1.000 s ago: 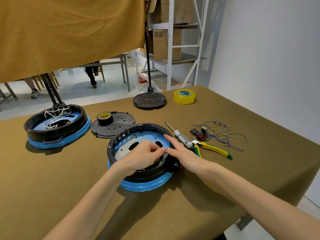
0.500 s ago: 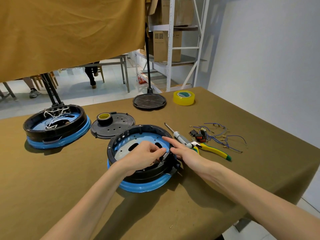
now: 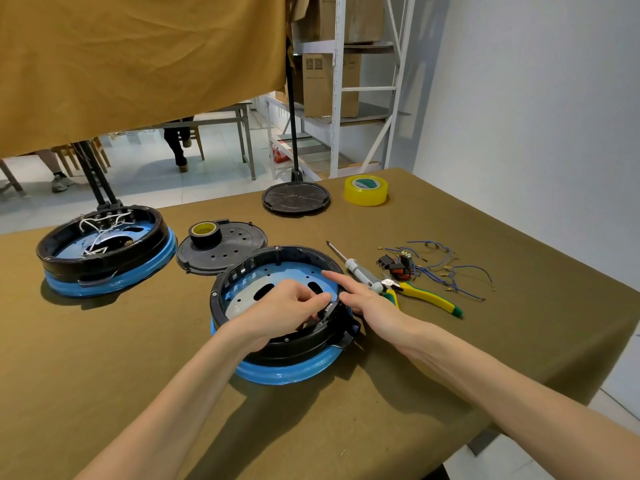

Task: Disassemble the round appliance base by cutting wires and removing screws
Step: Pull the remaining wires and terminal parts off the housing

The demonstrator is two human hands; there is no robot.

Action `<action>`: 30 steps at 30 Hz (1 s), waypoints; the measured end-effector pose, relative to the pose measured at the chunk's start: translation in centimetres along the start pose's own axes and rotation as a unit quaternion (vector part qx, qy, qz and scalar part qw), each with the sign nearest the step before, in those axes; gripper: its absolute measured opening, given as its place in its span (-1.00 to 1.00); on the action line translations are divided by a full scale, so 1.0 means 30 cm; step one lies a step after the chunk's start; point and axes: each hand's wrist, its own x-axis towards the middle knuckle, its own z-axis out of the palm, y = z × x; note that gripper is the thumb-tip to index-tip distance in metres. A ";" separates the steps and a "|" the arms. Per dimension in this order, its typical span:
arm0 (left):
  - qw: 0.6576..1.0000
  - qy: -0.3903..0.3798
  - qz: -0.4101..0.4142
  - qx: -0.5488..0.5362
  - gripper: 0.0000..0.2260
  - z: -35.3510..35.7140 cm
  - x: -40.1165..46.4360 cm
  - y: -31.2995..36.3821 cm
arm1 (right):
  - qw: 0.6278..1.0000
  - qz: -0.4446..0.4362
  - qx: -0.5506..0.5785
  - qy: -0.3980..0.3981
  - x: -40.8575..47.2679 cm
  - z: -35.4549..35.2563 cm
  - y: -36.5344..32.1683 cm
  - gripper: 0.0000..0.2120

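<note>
Bench (image 3: 104, 393), olive cloth cover, carrying all items below.

Round appliance base (image 3: 277, 344), black ring on blue band, open side up, at the near centre of the bench; pale perforated plate showing inside.

Left hand (image 3: 284, 308), reaching over the near rim into the base; fingers curled, pinching a small dark part (image 3: 327, 315) at the right inner wall.

Right hand (image 3: 369, 299), lying on the right rim of the base; forefinger straight and pointing inward, other fingers loosely bent, gripping nothing that can be seen.

Screwdriver (image 3: 356, 270), grey handle, lying just right of the base; cutting pliers (image 3: 427, 297), yellow and green grips, touching its handle end.

Cut blue wires (image 3: 450, 271) with small black and red switch parts (image 3: 396, 265), heaped beyond the pliers.

Black perforated cover (image 3: 232, 251), flat behind the base; roll of black tape (image 3: 204, 233) standing on it.

Second base (image 3: 104, 251), far left, white wires inside.

Black disc (image 3: 296, 197) and yellow tape roll (image 3: 366, 190) at the far edge.
</note>
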 end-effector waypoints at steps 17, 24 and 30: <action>1.000 0.014 0.009 0.020 -0.63 0.008 -0.013 -0.001 | 1.000 -0.016 0.011 -0.004 0.010 0.005 0.013 -0.49; 0.999 0.027 0.011 0.030 -0.59 0.015 -0.015 -0.004 | 0.999 -0.022 0.023 0.004 0.009 0.006 0.017 -0.45; 0.999 0.030 0.020 0.027 -0.62 0.016 -0.025 -0.002 | 0.999 -0.031 0.028 0.014 0.022 0.014 0.023 -0.42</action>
